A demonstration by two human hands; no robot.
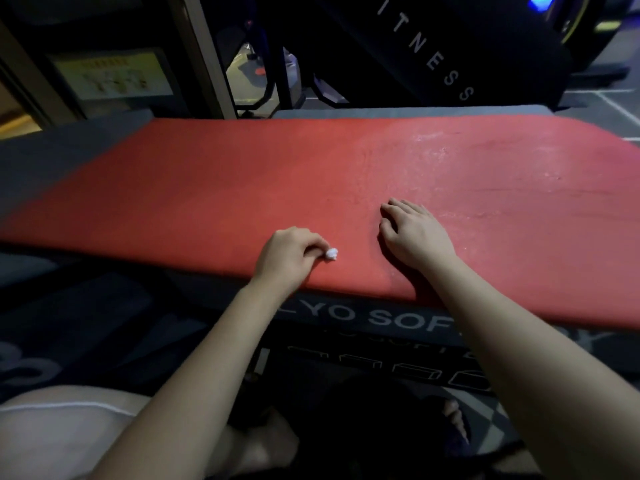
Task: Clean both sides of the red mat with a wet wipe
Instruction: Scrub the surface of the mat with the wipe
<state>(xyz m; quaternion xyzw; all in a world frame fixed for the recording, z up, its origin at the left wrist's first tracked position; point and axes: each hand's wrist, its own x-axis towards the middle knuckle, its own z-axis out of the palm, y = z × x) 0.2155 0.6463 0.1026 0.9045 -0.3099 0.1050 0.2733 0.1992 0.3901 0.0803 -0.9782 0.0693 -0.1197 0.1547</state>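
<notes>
Left grip (289,258): a bare hand, fingers curled under, thumb and forefinger pinching a small wet wipe (330,253). The wipe is crumpled into a tight white wad, lumpy in outline, projecting from the fingertips on the grip's right side and touching the red mat (207,188).

Right grip (415,237): holds nothing. It lies palm down on the mat, near the left grip's right side, with its fingers (398,209) spread loosely and slightly bent.

Red mat: a long, flat rectangle with rounded corners, matte and finely grained. It lies under both grips and runs well out to either side of them. Its near edge passes just below the left grip's wrist. Beyond the right grip, toward the far right, the surface carries pale, chalky scuffs (433,140) and faint streaks.

Support: the mat lies on a grey padded box (69,147) with a smooth top. The box's front face, below both grips, bears pale lettering (367,317), partly hidden by the forearms.

Beyond the mat stands dark, blurred gym equipment (433,60).
</notes>
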